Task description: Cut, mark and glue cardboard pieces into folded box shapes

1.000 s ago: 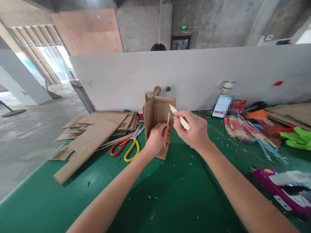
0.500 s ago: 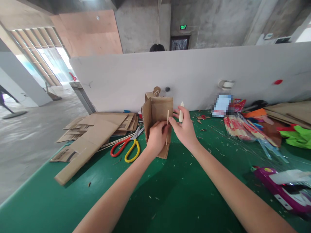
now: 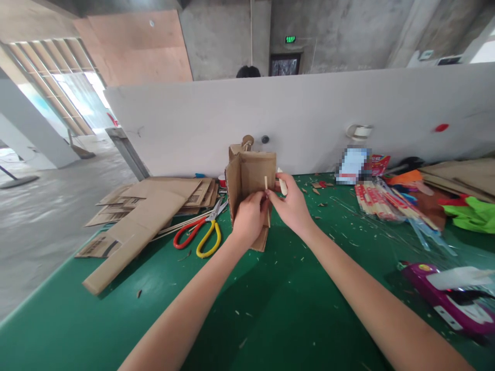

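Stretching nearest me is a green surface (image 3: 294, 319), with open scissors (image 3: 211, 219) lying left of the hands. The left hand's (image 3: 249, 216) fingers look pinched on a thin wooden stick (image 3: 266, 182); the right hand's (image 3: 293, 203) fingers clasp a white pen-shaped tool (image 3: 283, 185) beside it. Right behind stands a cardboard structure (image 3: 258, 170), walls apparently joined, the stick seemingly not yet fixed. Beyond rises a white partition (image 3: 309, 113).

Scissors (image 3: 211, 218) left of cardboard structure (image 3: 258, 172), phone (image 3: 351, 166) right
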A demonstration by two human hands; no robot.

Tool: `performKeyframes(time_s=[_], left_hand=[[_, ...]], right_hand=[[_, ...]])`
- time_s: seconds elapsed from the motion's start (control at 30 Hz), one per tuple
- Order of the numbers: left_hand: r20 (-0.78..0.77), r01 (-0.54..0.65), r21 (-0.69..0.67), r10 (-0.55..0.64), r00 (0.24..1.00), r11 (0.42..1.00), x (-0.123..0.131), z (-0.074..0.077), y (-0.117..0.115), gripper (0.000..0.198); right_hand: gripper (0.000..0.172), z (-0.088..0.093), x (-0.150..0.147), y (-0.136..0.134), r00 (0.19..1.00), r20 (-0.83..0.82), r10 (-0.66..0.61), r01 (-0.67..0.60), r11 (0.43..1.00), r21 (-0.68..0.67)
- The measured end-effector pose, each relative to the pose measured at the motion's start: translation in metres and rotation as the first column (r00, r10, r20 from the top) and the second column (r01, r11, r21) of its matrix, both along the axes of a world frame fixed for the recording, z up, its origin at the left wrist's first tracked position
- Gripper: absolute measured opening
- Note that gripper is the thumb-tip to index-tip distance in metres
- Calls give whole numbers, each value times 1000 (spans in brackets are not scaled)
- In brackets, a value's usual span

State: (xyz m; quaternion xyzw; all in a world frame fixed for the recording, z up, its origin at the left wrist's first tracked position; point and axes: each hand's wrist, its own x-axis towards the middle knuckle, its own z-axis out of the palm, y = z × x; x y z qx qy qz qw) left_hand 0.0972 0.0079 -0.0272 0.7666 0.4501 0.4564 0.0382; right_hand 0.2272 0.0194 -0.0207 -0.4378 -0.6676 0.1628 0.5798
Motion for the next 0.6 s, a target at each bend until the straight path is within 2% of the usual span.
performKeyframes(time_s=[0.2, 0.6], left_hand=[[-91, -14, -22, 12, 996, 1000, -2, 8, -3, 15], [-119, -97, -101, 85, 989, 990, 2, 15, -4, 18]], right_hand=[[37, 0, 1, 0, 1000, 7, 6, -6, 1000, 2], [30, 4, 3, -2, 999, 19, -27, 27, 1000, 10]])
